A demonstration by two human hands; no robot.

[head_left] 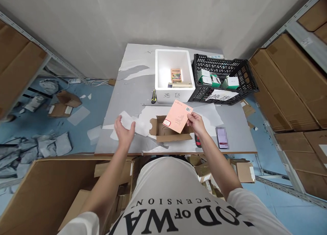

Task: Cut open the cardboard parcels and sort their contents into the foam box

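My right hand (196,123) grips a thin pink booklet (178,115) by its right edge. The booklet has a barcode and a red-bordered label, and it is held tilted above an open small cardboard box (173,137). My left hand (124,131) has its thumb and fingers apart, beside a crumpled white paper sheet (139,126); whether it touches the paper I cannot tell. Partly covered by my right wrist, a red and black tool (197,141) lies by the box. A phone (222,138) with a lit screen rests farther right.
At the back of the table (114,102) stands a white foam box (170,96) with booklets inside. Beside it, a black plastic crate (245,88) holds several green-and-white boxes. A yellow and black cutter (153,96) lies left of the foam box. A large carton (51,190) stands front left.
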